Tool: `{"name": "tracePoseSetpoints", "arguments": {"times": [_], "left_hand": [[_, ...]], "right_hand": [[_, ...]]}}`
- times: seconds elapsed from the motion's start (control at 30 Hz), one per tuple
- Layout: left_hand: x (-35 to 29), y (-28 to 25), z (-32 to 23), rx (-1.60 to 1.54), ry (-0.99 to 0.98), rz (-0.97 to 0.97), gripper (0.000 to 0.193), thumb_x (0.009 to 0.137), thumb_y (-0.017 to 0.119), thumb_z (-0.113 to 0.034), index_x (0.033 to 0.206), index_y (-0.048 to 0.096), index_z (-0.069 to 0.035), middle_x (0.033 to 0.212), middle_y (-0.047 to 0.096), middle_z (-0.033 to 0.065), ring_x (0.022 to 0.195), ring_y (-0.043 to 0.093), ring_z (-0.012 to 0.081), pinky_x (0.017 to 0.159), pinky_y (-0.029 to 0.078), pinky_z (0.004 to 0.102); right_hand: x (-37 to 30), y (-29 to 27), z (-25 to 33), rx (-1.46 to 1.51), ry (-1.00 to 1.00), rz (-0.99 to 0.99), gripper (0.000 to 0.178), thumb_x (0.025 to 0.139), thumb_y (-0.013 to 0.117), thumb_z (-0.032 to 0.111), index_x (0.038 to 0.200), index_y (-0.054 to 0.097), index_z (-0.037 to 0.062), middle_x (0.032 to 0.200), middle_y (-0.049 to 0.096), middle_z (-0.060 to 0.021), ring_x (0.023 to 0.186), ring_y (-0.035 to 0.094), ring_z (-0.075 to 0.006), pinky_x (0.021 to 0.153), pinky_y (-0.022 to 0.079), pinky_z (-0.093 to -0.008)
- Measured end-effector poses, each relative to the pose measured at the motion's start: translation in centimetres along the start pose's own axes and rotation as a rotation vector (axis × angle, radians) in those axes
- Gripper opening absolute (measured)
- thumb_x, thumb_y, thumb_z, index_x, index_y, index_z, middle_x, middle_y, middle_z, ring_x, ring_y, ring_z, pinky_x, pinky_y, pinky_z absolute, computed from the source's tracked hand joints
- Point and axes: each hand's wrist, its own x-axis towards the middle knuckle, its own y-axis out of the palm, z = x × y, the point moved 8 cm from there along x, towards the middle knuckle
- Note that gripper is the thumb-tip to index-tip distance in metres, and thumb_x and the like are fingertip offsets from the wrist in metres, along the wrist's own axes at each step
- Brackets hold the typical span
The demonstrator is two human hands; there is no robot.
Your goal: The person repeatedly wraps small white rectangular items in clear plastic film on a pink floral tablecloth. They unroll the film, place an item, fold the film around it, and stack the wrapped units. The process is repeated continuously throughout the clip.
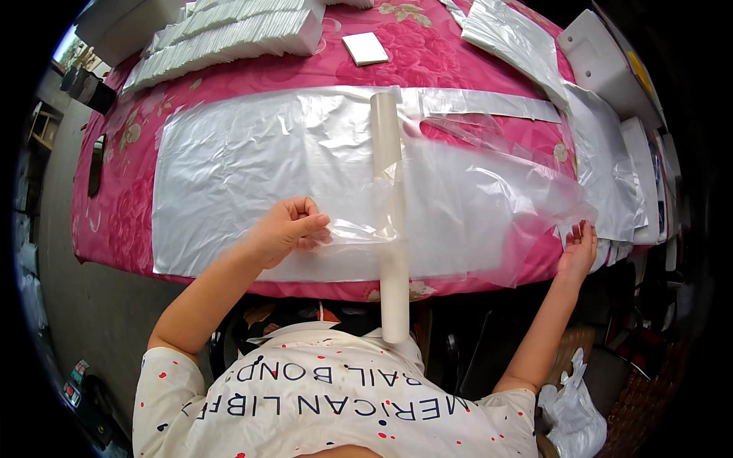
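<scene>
A long pale roll [394, 298] lies lengthwise across silvery-white plastic sheeting [221, 175], its near end jutting past the table edge toward my body. My left hand [286, 230], left of the roll, is closed in a pinch on a narrow gathered strand of clear plastic film [353, 231] that reaches to the roll. To the right of the roll, clear film [489, 183] spreads over the sheeting and the tablecloth. At the far right end of that film my right hand [578, 250] pinches its edge, fingers pointing up. Whether both hands hold one piece, I cannot tell.
Stacks of thin white pieces [237, 34] stand at the back left, with a single white square [366, 49] beside them. A phone [96, 166] and a dark cylinder [88, 88] are at the left edge. White boxes [611, 69] and folded plastic sheets [603, 160] line the right.
</scene>
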Motion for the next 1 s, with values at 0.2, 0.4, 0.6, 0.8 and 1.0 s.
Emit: {"name": "tracePoseSetpoints", "arguments": {"times": [0.2,0.4,0.6,0.8,1.0], "left_hand": [[-3.7,-7.3,-1.5,0.091,-0.064,-0.061,0.020,0.083,0.067,-0.017,0.096,0.053,-0.009,0.080,0.061,0.0013,0.075,0.060,0.0100,0.066,0.048,0.0240],[-7.8,-18.8,-6.1,0.530,-0.031,-0.398,0.022,0.081,0.063,-0.009,0.100,0.055,-0.003,0.083,0.060,0.0037,0.072,0.059,0.0120,0.067,0.049,0.0264],[-11.6,-13.8,-14.5,1.891,0.493,-0.968,0.026,0.076,0.060,-0.001,0.101,0.056,0.000,0.100,0.061,0.0148,0.090,0.059,0.0296,0.081,0.047,0.0356],[-3.8,5.7,-6.9,1.321,0.900,-0.262,0.046,0.080,0.055,-0.001,0.125,0.045,-0.001,0.128,0.047,0.0179,0.115,0.047,0.0350,0.096,0.039,0.0397],[1.9,8.9,-1.7,1.445,0.831,-0.171,0.057,0.083,0.047,-0.012,0.134,0.030,0.008,0.143,0.026,0.0223,0.135,0.021,0.0347,0.110,0.016,0.0442]], "right_hand": [[-12.2,4.7,6.1,-0.359,-0.356,0.217,0.020,0.092,0.050,0.017,0.104,0.055,0.0018,0.092,0.058,-0.0035,0.087,0.053,-0.0099,0.077,0.040,-0.0221],[-27.9,13.8,-1.9,-0.962,0.209,1.254,0.048,0.072,0.068,0.048,0.085,0.066,0.0024,0.072,0.067,-0.0097,0.067,0.065,-0.0236,0.062,0.050,-0.0302],[-29.8,14.6,-3.6,-0.819,0.430,1.310,0.040,0.075,0.068,0.033,0.092,0.065,-0.0032,0.075,0.066,-0.0130,0.066,0.064,-0.0170,0.062,0.050,-0.0281],[-29.8,14.2,-4.2,-0.797,0.440,1.265,0.042,0.075,0.064,0.037,0.089,0.065,-0.0019,0.077,0.066,-0.0171,0.070,0.065,-0.0266,0.066,0.050,-0.0333],[-29.3,13.7,-4.3,-0.817,0.422,1.254,0.043,0.076,0.064,0.039,0.090,0.065,-0.0015,0.076,0.065,-0.0184,0.070,0.065,-0.0284,0.066,0.050,-0.0339]]}}
